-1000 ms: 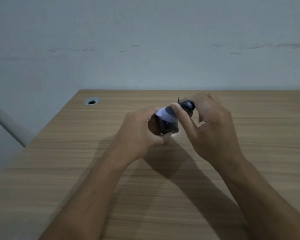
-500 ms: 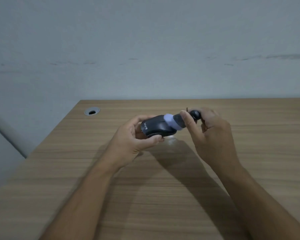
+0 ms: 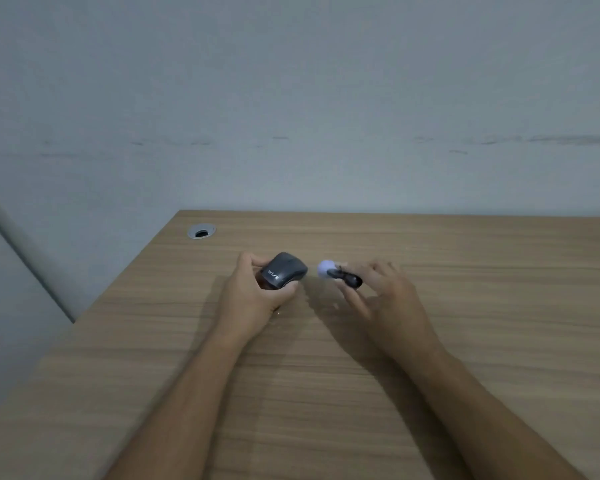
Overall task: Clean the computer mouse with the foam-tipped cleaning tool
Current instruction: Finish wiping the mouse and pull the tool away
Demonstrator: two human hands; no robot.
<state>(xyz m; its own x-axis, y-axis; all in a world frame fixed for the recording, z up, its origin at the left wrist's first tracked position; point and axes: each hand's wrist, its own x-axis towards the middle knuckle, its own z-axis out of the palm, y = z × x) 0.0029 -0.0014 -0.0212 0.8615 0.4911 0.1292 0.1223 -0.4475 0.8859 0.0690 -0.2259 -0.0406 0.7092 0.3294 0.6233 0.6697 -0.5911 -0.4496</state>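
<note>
My left hand (image 3: 253, 296) grips a dark grey computer mouse (image 3: 284, 270) with white lettering on its rear, low over the wooden desk (image 3: 326, 393). To its right is the cleaning tool (image 3: 342, 276), a short black body with a pale lilac foam ball at its left end. A small gap separates the foam ball from the mouse. My right hand (image 3: 385, 299) has its fingers around the tool's black end, blurred by motion.
A round grey cable grommet (image 3: 201, 232) sits near the desk's far left corner. The desk's left edge runs diagonally down to the lower left. A plain grey wall rises behind the far edge.
The foam tip has come off the mouse and moved right with my right hand. My left hand has turned the mouse top side up and lowered it toward the desk.
</note>
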